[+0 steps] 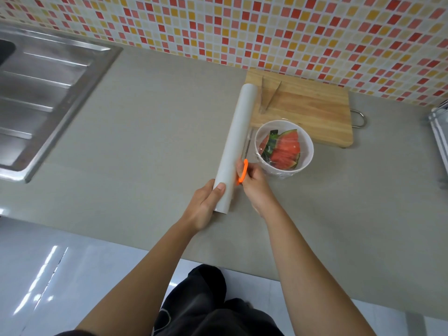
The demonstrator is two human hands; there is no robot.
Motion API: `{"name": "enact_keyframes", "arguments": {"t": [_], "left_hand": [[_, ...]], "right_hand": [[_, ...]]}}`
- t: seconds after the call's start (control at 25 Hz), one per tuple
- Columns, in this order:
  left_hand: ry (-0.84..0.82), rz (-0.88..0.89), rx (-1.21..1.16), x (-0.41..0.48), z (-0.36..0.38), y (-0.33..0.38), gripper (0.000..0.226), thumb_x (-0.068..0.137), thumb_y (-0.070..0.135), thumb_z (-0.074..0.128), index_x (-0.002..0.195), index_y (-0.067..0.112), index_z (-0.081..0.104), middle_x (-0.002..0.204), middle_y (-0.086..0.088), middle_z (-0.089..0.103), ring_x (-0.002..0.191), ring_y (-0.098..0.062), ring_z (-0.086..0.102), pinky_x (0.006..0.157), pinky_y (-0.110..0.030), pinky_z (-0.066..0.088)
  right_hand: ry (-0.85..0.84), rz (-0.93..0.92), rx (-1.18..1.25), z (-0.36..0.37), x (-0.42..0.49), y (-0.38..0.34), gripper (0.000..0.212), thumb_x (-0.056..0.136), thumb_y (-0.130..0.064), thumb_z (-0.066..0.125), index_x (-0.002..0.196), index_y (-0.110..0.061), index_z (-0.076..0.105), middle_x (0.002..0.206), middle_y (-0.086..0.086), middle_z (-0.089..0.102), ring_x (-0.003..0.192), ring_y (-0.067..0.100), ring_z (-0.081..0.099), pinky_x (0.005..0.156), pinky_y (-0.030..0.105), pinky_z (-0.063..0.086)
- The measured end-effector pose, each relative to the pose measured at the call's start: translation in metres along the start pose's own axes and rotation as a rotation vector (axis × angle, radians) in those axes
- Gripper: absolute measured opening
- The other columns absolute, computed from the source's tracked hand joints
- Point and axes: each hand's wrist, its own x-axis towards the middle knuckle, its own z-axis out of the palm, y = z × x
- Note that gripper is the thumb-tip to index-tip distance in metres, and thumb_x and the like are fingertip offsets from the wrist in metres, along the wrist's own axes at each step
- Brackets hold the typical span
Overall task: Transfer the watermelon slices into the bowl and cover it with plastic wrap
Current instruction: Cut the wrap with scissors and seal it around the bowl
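A white bowl (306, 158) stands on the grey counter and holds several watermelon slices (284, 149). Clear plastic wrap (278, 141) is stretched over the bowl's top and runs left to a long white roll of plastic wrap (238, 132). My left hand (204, 207) grips the near end of that roll. My right hand (254, 187) holds orange-handled scissors (243, 170), whose blades point away along the film between the roll and the bowl.
A wooden cutting board (312, 105) lies behind the bowl against the tiled wall, with metal tongs (269, 95) on it. A steel sink (43, 93) fills the left of the counter. A metal rack (440, 127) stands at the right edge.
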Motion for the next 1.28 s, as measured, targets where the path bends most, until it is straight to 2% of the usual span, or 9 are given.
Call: {"name": "enact_keyframes", "arguments": {"t": [0.08,0.16,0.36,0.52,0.68,0.88,1.08,1.2,1.28], "left_hand": [[-0.003,0.006,-0.031,0.002,0.0,0.002,0.038,0.083,0.061,0.045,0.096,0.031,0.064,0.085,0.015,0.068,0.08,-0.005,0.063,0.066,-0.021,0.048],[-0.003,0.007,-0.053,0.003,-0.002,0.003,0.037,0.086,0.056,0.045,0.096,0.026,0.064,0.086,0.01,0.07,0.081,-0.007,0.065,0.066,-0.02,0.048],[-0.007,-0.005,-0.081,0.005,-0.004,0.005,0.032,0.087,0.052,0.046,0.091,0.027,0.065,0.081,0.013,0.07,0.076,-0.005,0.065,0.062,-0.017,0.047],[-0.007,0.011,-0.05,0.004,-0.006,0.005,0.032,0.087,0.052,0.043,0.096,0.029,0.064,0.078,0.017,0.067,0.071,0.0,0.061,0.058,-0.013,0.044],[-0.013,0.016,-0.041,0.004,-0.01,0.007,0.038,0.085,0.055,0.043,0.104,0.028,0.062,0.084,0.012,0.064,0.07,0.002,0.061,0.054,-0.01,0.043],[-0.021,-0.008,-0.072,0.002,-0.015,0.002,0.045,0.079,0.062,0.046,0.104,0.028,0.063,0.088,0.01,0.067,0.077,-0.004,0.064,0.061,-0.02,0.05],[-0.024,-0.002,-0.084,0.001,-0.018,-0.002,0.042,0.082,0.058,0.047,0.103,0.026,0.063,0.082,0.014,0.069,0.074,-0.001,0.063,0.058,-0.016,0.047],[-0.023,0.001,-0.093,0.004,-0.021,-0.001,0.04,0.087,0.051,0.045,0.107,0.022,0.063,0.088,0.008,0.067,0.078,-0.005,0.063,0.06,-0.017,0.047],[-0.034,0.003,-0.09,0.006,-0.023,0.0,0.043,0.087,0.051,0.044,0.109,0.018,0.063,0.095,-0.002,0.067,0.083,-0.011,0.063,0.067,-0.024,0.049]], "right_hand": [[-0.005,0.023,0.038,0.004,-0.015,0.008,0.037,0.085,-0.047,0.051,0.055,-0.026,0.052,0.062,0.0,0.047,0.062,0.011,0.044,0.063,0.024,0.039],[-0.006,0.03,0.062,0.004,-0.028,0.014,0.034,0.085,-0.046,0.051,0.057,-0.026,0.05,0.068,0.007,0.044,0.066,0.012,0.043,0.064,0.025,0.038],[-0.053,0.064,0.019,0.003,-0.031,0.015,0.032,0.089,-0.047,0.048,0.071,-0.021,0.047,0.069,0.0,0.05,0.06,0.001,0.049,0.061,0.007,0.04],[-0.058,0.053,-0.001,0.002,-0.012,0.007,0.038,0.088,-0.052,0.045,0.066,-0.02,0.046,0.065,-0.002,0.048,0.06,0.005,0.047,0.063,0.011,0.04],[-0.048,0.023,-0.03,0.0,0.007,0.0,0.045,0.078,-0.062,0.048,0.063,-0.02,0.046,0.063,-0.002,0.048,0.062,0.011,0.046,0.067,0.025,0.039],[-0.077,-0.029,0.016,0.004,0.012,0.004,0.044,0.086,-0.053,0.049,0.057,-0.02,0.047,0.057,-0.001,0.047,0.058,0.012,0.044,0.065,0.027,0.038],[-0.071,-0.004,0.008,0.006,0.019,-0.003,0.049,0.086,-0.057,0.044,0.053,-0.021,0.05,0.058,0.006,0.05,0.062,0.02,0.046,0.071,0.038,0.039],[-0.066,-0.007,-0.003,0.01,0.008,0.009,0.056,0.082,-0.065,0.046,0.056,-0.015,0.046,0.061,0.009,0.043,0.062,0.017,0.04,0.066,0.032,0.034],[-0.036,0.024,0.001,0.012,-0.003,0.022,0.053,0.072,-0.075,0.048,0.058,-0.023,0.048,0.065,0.007,0.042,0.064,0.013,0.042,0.064,0.024,0.036]]}}
